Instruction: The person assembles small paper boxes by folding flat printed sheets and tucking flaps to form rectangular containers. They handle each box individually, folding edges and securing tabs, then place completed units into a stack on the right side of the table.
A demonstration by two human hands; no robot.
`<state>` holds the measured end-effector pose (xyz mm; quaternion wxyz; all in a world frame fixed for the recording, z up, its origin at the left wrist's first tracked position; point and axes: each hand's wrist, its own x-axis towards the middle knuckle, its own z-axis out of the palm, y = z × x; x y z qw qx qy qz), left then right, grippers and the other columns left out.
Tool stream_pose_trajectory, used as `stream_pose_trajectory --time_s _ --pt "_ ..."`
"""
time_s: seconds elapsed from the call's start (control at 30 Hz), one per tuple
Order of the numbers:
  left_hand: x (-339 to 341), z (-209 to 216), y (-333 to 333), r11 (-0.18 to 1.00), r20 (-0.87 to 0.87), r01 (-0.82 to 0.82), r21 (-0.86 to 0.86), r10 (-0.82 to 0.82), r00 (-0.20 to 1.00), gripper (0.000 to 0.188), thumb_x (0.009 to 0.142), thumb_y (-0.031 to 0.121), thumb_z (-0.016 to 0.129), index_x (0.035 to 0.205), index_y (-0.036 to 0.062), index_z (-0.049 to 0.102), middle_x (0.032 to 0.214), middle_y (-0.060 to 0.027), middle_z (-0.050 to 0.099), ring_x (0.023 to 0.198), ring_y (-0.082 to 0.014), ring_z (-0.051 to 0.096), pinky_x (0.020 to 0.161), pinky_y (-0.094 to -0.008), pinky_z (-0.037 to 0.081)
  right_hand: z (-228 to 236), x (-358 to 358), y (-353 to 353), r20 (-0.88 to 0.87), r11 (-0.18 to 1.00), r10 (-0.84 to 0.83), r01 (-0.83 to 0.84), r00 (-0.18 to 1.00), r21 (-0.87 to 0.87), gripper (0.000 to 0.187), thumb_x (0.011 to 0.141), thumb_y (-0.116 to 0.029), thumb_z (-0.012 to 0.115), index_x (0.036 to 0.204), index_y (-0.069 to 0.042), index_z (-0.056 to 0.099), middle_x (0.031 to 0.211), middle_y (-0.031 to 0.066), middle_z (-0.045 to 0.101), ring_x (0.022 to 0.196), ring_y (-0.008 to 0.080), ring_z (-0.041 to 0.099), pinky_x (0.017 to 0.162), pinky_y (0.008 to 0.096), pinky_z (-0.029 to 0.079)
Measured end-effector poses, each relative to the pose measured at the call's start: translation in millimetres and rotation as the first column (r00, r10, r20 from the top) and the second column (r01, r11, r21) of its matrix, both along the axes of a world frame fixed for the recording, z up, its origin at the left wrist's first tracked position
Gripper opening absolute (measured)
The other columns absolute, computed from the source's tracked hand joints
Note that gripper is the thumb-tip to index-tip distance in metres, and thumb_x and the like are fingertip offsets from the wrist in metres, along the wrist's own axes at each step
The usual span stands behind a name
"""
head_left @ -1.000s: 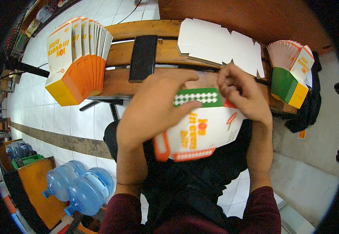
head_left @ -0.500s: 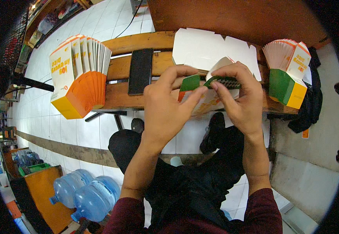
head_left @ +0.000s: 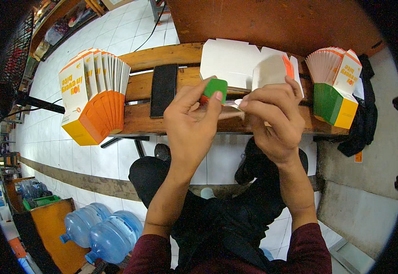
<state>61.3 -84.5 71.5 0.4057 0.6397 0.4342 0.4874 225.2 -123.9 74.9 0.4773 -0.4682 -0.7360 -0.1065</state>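
While a seated person's L hand (head_left: 192, 121) pinches a green-flapped carton (head_left: 217, 86) btwn thumb & fingers, R hand (head_left: 276, 116) grips its white part; it's held up over a wooden bench (head_left: 139, 119), btwn fanned orange cartons (head_left: 100, 107), L, & green cartons (head_left: 328, 101), R.

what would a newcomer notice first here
Probably the fanned orange, yellow and white cartons at the left end of the bench, echoed by green, yellow and white ones at its right end. In the middle, the left hand pinches a green carton flap, the right hand close beside it.
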Motion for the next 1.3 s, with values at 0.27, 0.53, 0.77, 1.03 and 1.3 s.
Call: stream_pose_trajectory --time_s 0.27,0.53,0.77,1.03,1.3 --pt "-7 -1 -4 0.943 0.026 0.329 0.059 -0.330 0.943 0.034 0.081 -0.002 0.063 0.115 -0.0006 0.069 0.090 -0.0105 0.057 0.079 -0.0185 0.060 0.068 -0.0268 0.049 2 -1 -1 0.036 0.998 0.052 -0.052 0.998 0.021 0.021 0.067 -0.009 0.076 0.084 -0.021 0.073 0.094 -0.0045 0.070 0.098 0.0203 0.063 0.110 0.0441 0.024" --pt "-17 -3 -1 0.922 -0.072 0.367 0.122 -0.360 0.930 0.033 0.081 -0.003 0.060 0.113 -0.0025 0.068 0.092 -0.0122 0.054 0.080 -0.0189 0.059 0.065 -0.0268 0.050 3 1 0 0.038 0.989 0.117 -0.113 0.992 -0.093 0.023 0.063 -0.009 0.078 0.082 -0.021 0.073 0.092 -0.0057 0.070 0.097 0.0197 0.061 0.109 0.0437 0.025" --pt "-17 -5 -1 0.925 -0.072 0.365 0.105 -0.359 0.931 0.033 0.082 -0.003 0.060 0.113 -0.0009 0.069 0.091 -0.0127 0.054 0.078 -0.0191 0.060 0.063 -0.0278 0.052 2 6 2 0.026 0.975 0.175 -0.170 0.984 -0.142 0.022 0.064 -0.010 0.079 0.083 -0.020 0.074 0.090 -0.0062 0.070 0.094 0.0194 0.061 0.106 0.0436 0.028" --pt "-16 -4 -1 0.923 -0.118 0.373 0.098 -0.361 0.925 0.033 0.078 -0.002 0.060 0.110 -0.0010 0.069 0.090 -0.0132 0.059 0.089 -0.0248 0.059 0.081 -0.0326 0.046 3 3 -1 0.020 0.972 0.157 -0.151 0.987 -0.178 0.022 0.065 -0.009 0.077 0.084 -0.020 0.075 0.090 -0.0056 0.069 0.093 0.0194 0.061 0.105 0.0441 0.029" --pt "-21 -3 0 0.916 -0.363 0.308 0.258 -0.204 0.909 0.032 0.078 0.001 0.061 0.109 0.0022 0.070 0.092 -0.0147 0.062 0.092 -0.0307 0.059 0.082 -0.0369 0.047 7 2 -4 -0.012 0.934 0.103 -0.101 0.995 -0.341 0.027 0.066 -0.004 0.076 0.087 -0.020 0.075 0.090 -0.0036 0.068 0.090 0.0188 0.062 0.100 0.0430 0.033"
